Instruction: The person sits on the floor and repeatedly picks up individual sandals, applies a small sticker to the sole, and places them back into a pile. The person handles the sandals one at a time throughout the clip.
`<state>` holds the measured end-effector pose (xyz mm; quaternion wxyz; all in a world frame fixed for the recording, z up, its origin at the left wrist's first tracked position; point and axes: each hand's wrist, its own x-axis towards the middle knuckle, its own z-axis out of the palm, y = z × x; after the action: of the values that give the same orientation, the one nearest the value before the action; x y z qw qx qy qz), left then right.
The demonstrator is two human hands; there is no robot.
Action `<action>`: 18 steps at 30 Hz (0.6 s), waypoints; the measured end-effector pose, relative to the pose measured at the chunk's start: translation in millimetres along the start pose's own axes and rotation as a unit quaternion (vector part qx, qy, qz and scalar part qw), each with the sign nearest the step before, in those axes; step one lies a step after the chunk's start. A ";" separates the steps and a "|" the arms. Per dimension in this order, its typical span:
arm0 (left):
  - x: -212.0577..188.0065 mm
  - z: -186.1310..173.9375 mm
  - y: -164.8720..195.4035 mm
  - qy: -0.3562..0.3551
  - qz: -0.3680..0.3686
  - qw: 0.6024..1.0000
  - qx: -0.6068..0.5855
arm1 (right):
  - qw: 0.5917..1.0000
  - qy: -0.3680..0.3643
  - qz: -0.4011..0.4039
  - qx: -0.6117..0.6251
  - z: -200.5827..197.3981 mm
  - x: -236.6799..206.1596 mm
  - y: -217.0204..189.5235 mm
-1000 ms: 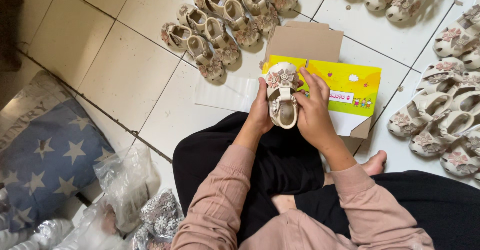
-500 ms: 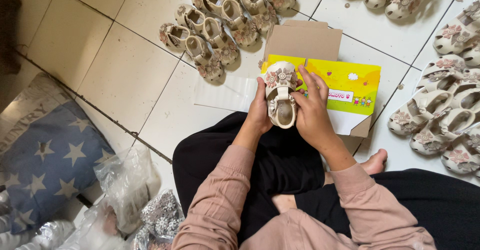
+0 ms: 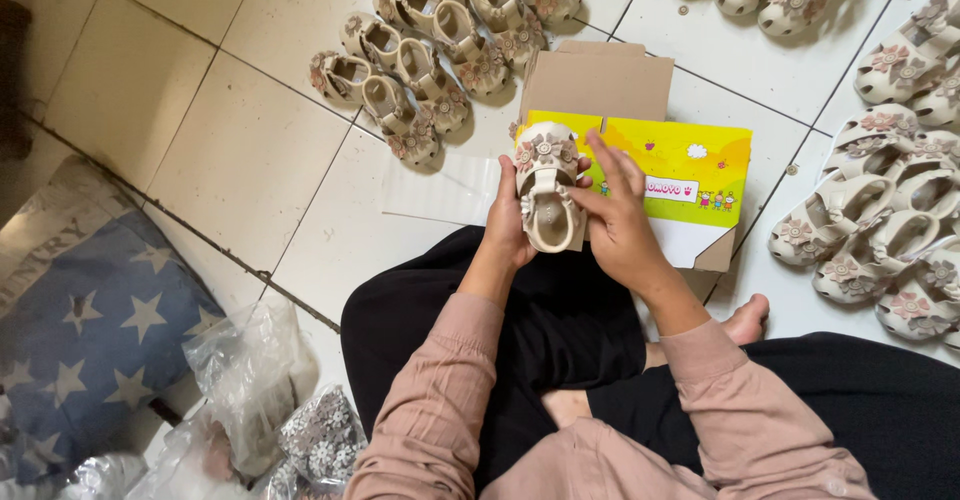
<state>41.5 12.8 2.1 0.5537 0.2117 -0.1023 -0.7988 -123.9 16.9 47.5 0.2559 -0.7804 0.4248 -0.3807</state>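
Both hands working one cream sandal (image 3: pixel 548 195) above the yellow box (image 3: pixel 668 175): left hand (image 3: pixel 507 222) cupping its side, right hand (image 3: pixel 620 222) fingers spread, probably pinching the strap. Worth keeping the sole steadied while fastening.

Beige flowered sandals (image 3: pixel 430 60) in rows, upper centre; more sandals (image 3: pixel 880 230) at right edge. Blue star-patterned cushion (image 3: pixel 90 320), lower left. Crumpled clear plastic bags (image 3: pixel 250 380) beside it. White tiled floor (image 3: pixel 230 160) throughout.
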 end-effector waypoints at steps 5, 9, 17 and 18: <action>-2.9 0.3 3.5 0.000 0.005 1.000 0.031 | 1.000 0.006 0.016 0.016 8.8 -3.0 3.9; -1.9 2.6 0.9 0.009 0.003 0.999 0.031 | 0.996 0.031 -0.028 -0.081 6.5 -3.5 -2.0; -1.1 5.7 1.1 -0.012 0.011 0.999 0.035 | 0.995 0.019 -0.026 -0.097 -0.1 -1.2 -6.4; -0.8 5.9 1.0 -0.014 0.012 0.999 0.034 | 0.995 0.019 -0.026 -0.095 -0.5 -1.0 -6.8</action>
<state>40.0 12.8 8.0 0.5544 0.2177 -0.1401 -0.7909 -121.5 21.1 52.3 0.1630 -0.8043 0.4436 -0.3601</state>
